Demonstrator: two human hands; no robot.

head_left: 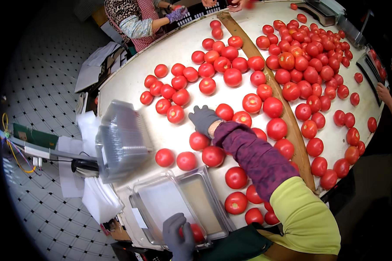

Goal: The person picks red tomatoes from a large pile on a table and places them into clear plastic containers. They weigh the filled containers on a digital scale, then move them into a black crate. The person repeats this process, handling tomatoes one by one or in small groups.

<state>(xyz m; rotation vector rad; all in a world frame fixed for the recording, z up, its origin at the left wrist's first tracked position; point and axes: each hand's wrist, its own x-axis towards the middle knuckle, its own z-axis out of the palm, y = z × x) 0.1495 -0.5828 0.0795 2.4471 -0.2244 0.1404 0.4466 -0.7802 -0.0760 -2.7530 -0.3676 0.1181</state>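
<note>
At the near edge of the table, my left hand (178, 235), in a grey glove, curls around a red tomato (198, 233) in a clear plastic clamshell box (159, 195). Part of this tomato is hidden by the glove. The box lies with its lid folded open, its two halves side by side. My right hand (203, 120), also grey-gloved, stretches out over the white table with its fingers apart and nothing seen in it. One tomato (224, 112) sits just right of its wrist, and another tomato (199, 141) lies just nearer than it.
A stack of clear clamshell boxes (122, 141) stands at the table's left edge. A wooden strip (287, 104) divides the tabletop (152, 124), with a tomato heap (311, 56) beyond it. A co-worker (139, 21) stands at the far left; other people's hands (237, 4) show at the edges.
</note>
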